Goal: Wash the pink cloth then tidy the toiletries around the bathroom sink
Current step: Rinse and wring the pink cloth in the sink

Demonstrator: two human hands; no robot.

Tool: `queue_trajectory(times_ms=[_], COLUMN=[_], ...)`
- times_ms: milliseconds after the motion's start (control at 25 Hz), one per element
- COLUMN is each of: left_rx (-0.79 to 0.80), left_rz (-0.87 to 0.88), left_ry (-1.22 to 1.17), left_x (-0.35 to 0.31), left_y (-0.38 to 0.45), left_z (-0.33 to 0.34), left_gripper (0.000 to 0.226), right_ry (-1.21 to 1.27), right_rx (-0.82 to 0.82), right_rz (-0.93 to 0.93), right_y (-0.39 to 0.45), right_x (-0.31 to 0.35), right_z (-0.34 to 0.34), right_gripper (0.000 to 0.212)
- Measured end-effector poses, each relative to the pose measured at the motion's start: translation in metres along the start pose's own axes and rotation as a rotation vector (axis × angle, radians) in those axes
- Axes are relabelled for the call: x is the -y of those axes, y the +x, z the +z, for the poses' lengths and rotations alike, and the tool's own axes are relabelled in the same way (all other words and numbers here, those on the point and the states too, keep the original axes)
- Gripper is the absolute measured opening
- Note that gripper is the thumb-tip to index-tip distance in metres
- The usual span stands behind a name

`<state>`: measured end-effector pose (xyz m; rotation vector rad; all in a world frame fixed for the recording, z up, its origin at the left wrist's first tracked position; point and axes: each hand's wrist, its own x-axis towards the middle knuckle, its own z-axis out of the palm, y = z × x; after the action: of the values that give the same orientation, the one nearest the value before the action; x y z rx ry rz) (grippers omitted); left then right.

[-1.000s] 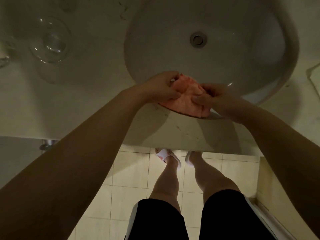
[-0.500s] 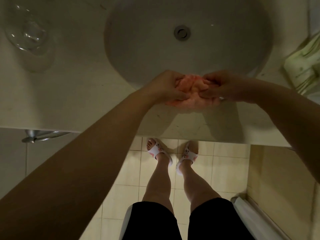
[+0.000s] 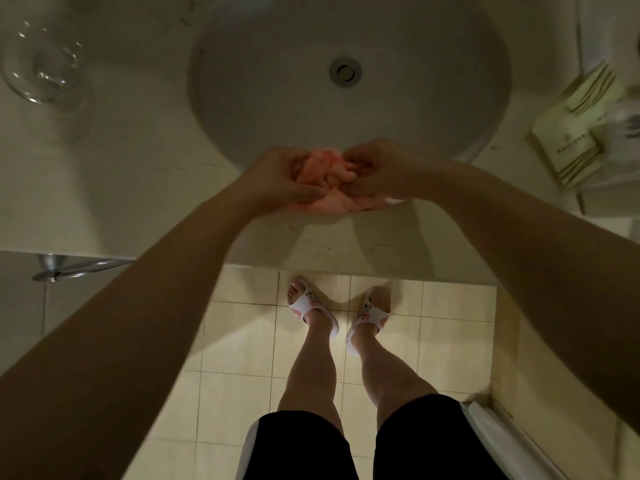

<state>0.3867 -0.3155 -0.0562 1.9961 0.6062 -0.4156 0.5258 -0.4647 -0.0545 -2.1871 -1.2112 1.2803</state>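
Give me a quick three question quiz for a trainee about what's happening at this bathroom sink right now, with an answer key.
1. True or false: only one hand grips the pink cloth.
2. Which lies on the counter to the person's right of the sink? A) a stack of pale green packets B) a clear glass C) a toothbrush
3. Fill in: the cloth is held over the sink's ____ rim, the side nearest the person.

Key
1. False: the left hand and right hand both grip it.
2. A: the packets; the clear glass stands to the left.
3. Front.
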Motion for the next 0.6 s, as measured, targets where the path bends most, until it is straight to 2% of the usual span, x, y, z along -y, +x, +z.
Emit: queue_trajectory(times_ms=[160,240,360,480,600], left_rx=[-0.02,0.017,0.01,-0.042,-0.019], left_rz=[-0.03,-0.015,0.033,0.041,0.034], left_ry=[0.125,0.132,0.06,-0.035,-0.129], left_x=[-0.001,-0.013,-0.034,-0.055,-0.058], left_y=[-0.005,0.001,0.012,0.021,0.025], left_z=[-0.017,-0.003,0.032,0.064,0.069], left_gripper=[0.043,0.035,0.029,0.043,0.028], right_ry=[0.088,0.047,0.008,-0.005,-0.05], right_rx=[-0.027,-0.023,0.014,0.032,0.034], right_rz=[-0.049,-0.034,0.01,0.044,0.062], right_y=[0.007,-0.003,-0.025,-0.038,-0.037], right_x=[0.003,-0.012,-0.039,-0.061,-0.064], right_z=[0.01,0.002,-0.023,-0.046,-0.051], right_gripper=[0.02,0.02,0.01,0.01,0.013])
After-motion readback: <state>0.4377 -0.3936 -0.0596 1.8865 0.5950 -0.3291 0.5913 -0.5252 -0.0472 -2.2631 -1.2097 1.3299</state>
